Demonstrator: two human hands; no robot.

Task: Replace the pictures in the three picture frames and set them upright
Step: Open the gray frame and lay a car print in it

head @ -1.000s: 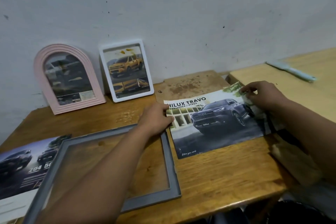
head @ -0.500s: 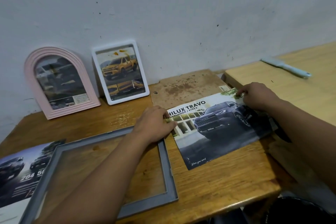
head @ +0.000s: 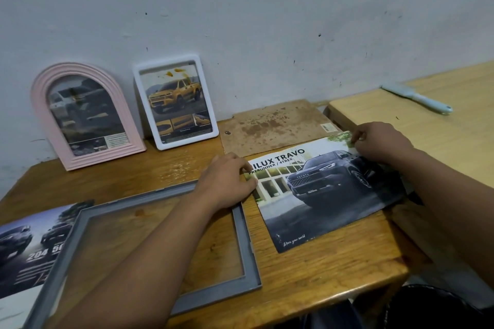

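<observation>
Head view, hidden or cut off: grey frame [head: 165, 246] lies flat on the wooden table [head: 334, 272], its near-left corner off the bottom edge and its top-right corner under the left forearm; second car print [head: 29, 246] lies partly beneath it and is cut by the left edge; right end of the car poster [head: 320, 195] is covered by the right wrist.
Head view, hard to make out: picture in the pink arched frame [head: 88, 115] is dim and blurred; small caption text in the white frame [head: 175, 100] is unreadable.
Head view, writing: poster reads "ILUX TRAVO", "PRERUNNER / 4TREX", "TOYOTA" on the grille, a script line at its lower corner; second print shows "204" and "5".
Head view, frames: pink and white frames stand upright, leaning on the wall; brown backing board [head: 278, 125] lies flat behind the poster, its near edge under it.
Head view, left hand [head: 227, 184]: palm down, fingers curled, pinching the poster's left edge.
Head view, right hand [head: 379, 141]: fingers bent, pinching the poster's top-right corner.
Head view, other: pale blue tool [head: 417, 99] lies on the lighter table [head: 441, 136].
</observation>
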